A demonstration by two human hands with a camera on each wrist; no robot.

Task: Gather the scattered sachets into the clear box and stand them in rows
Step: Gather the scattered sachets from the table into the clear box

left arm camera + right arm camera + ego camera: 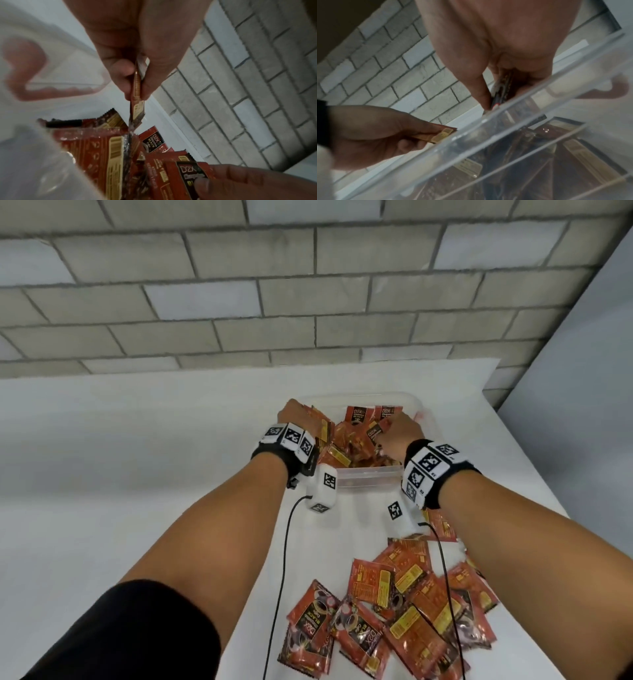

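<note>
A clear box (368, 478) stands mid-table, holding several red sachets (356, 446) that lean at different angles. Both hands reach into it. My left hand (296, 412) is at the box's left side and pinches one sachet (137, 97) edge-on between thumb and fingers. My right hand (399, 429) is at the right side and pinches another sachet (502, 88) above the box rim (488, 120). A heap of loose sachets (407, 611) lies on the table near me, under my right forearm.
The white table (137, 474) runs to a grey brick wall (274, 285) just behind the box. Its right edge (534, 460) slants close past the box. Black cables (284, 559) hang from both wrist cameras across the sachet heap.
</note>
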